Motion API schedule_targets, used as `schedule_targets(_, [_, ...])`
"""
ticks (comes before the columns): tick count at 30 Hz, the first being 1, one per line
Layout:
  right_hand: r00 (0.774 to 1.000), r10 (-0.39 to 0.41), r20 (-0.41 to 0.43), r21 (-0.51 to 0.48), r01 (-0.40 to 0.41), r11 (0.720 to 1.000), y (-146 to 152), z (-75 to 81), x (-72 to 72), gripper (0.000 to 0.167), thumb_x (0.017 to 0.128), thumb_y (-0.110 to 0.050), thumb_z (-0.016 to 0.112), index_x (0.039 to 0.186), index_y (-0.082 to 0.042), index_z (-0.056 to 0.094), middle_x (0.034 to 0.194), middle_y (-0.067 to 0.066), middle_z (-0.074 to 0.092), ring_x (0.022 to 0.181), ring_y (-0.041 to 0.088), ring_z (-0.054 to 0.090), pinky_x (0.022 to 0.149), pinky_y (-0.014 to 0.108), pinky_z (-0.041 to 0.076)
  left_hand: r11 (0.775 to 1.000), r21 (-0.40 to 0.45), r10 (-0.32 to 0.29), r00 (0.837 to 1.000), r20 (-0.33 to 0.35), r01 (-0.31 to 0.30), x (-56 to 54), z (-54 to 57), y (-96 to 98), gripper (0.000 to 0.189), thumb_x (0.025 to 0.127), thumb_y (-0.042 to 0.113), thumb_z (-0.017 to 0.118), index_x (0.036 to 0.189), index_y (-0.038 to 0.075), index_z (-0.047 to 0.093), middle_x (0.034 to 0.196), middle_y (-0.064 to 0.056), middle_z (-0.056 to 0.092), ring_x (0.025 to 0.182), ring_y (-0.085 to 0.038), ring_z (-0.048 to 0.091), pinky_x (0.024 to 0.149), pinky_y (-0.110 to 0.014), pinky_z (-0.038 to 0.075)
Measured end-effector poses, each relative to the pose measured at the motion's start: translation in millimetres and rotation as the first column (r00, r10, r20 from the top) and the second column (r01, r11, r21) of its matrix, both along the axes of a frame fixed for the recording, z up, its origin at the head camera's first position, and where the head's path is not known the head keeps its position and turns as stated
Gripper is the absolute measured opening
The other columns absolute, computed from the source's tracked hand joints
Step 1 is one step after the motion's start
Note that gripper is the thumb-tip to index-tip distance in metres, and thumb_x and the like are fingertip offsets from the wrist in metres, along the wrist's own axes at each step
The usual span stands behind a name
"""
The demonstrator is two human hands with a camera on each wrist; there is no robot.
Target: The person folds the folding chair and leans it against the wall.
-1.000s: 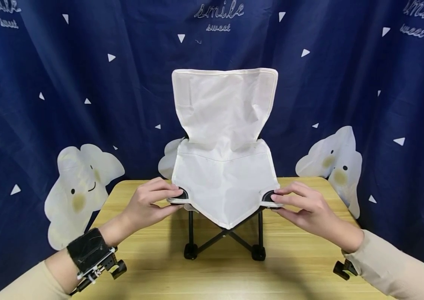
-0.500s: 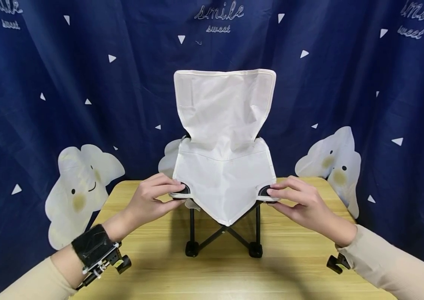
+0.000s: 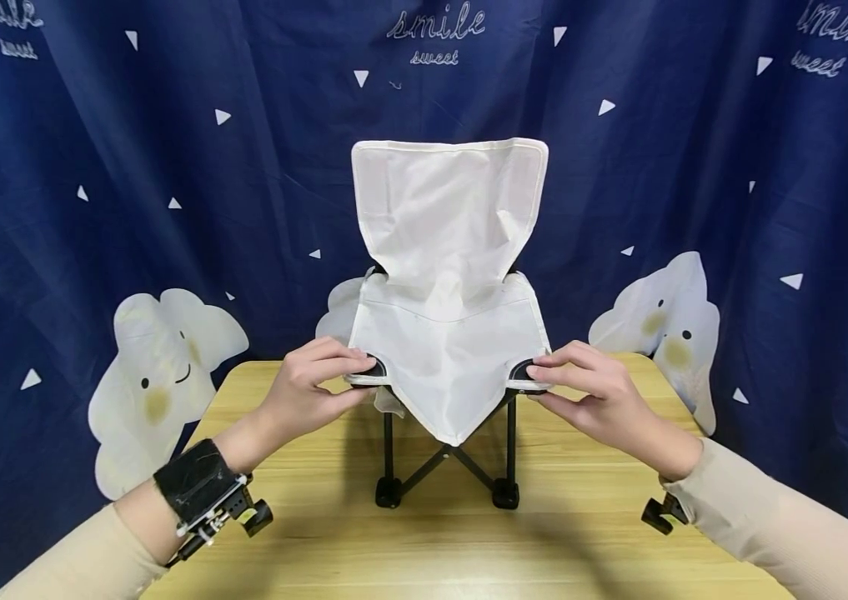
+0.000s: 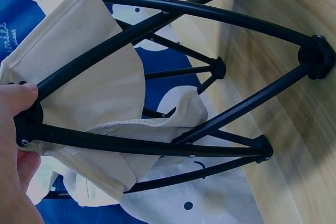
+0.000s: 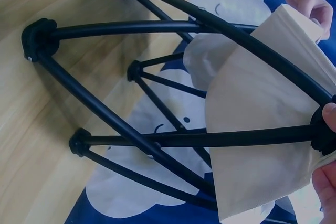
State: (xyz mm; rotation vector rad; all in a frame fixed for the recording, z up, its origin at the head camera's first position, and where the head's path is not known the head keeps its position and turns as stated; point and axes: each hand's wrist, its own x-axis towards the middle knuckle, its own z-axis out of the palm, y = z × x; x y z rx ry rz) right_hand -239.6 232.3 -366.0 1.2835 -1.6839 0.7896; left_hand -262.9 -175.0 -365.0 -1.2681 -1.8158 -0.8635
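A small folding camp chair [image 3: 449, 333] with white fabric and black tube legs stands unfolded on a wooden table, its seat toward me. My left hand [image 3: 311, 385] pinches the front left seat corner, fingers on top and thumb below. On the opposite side my right hand [image 3: 592, 387] grips the front right corner the same way. Crossed black legs [image 4: 236, 103] and the underside of the fabric show in the left wrist view. From the right wrist, the crossed tubes [image 5: 126, 124] end in black plastic feet [image 5: 41, 40], which are on or close to the tabletop.
The wooden table [image 3: 424, 550] spreads under and in front of the chair. Behind hangs a dark blue curtain [image 3: 281, 167] with white triangles, lettering and smiling clouds. A black strap with a small camera [image 3: 206, 492] sits on the left wrist.
Both hands have moved slightly inward and up in the head view, still holding the seat corners. The front legs stand a little closer together and the chair looks narrower.
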Motion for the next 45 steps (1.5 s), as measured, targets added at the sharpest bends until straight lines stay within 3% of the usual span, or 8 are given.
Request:
schedule_targets(21, [1.0, 0.001, 0.022, -0.023, -0.001, 1.0, -10.7, 8.3, -9.6, 0.029, 0.103, -0.029, 0.078, 0.1, 0.0, 0.084, 0.097, 0.019, 0.079, 0.086, 0.034, 0.075, 0.095, 0.014, 0.057, 0.999, 0.012, 0.042, 0.999, 0.007, -0.042, -7.7, 9.1, 10.6, 0.036, 0.069, -0.008, 0.094, 0.102, 0.003, 0.086, 0.094, -0.01, 0.081, 0.086, -0.026, 0.075, 0.08, -0.026, 0.059])
schedule_targets(27, [1.0, 0.002, 0.028, -0.04, -0.001, 0.999, -14.6, 10.0, -12.0, 0.029, 0.102, -0.028, 0.079, 0.099, 0.0, 0.085, 0.095, 0.019, 0.079, 0.087, 0.034, 0.075, 0.095, 0.014, 0.057, 0.998, 0.018, 0.054, 0.998, 0.019, -0.055, -9.8, 9.5, 13.3, 0.036, 0.068, -0.009, 0.094, 0.101, 0.005, 0.086, 0.094, -0.009, 0.081, 0.088, -0.027, 0.075, 0.084, -0.023, 0.058])
schedule_targets(45, [0.999, -0.012, 0.033, -0.041, 0.013, 0.999, -20.9, 17.5, -20.0, 0.029, 0.102, -0.029, 0.078, 0.101, -0.001, 0.085, 0.096, 0.018, 0.079, 0.089, 0.034, 0.075, 0.095, 0.014, 0.057, 0.998, 0.022, 0.062, 0.997, -0.036, -0.061, -19.3, 16.6, 22.2, 0.036, 0.068, -0.008, 0.096, 0.1, 0.005, 0.086, 0.094, -0.009, 0.081, 0.087, -0.027, 0.074, 0.079, -0.034, 0.058])
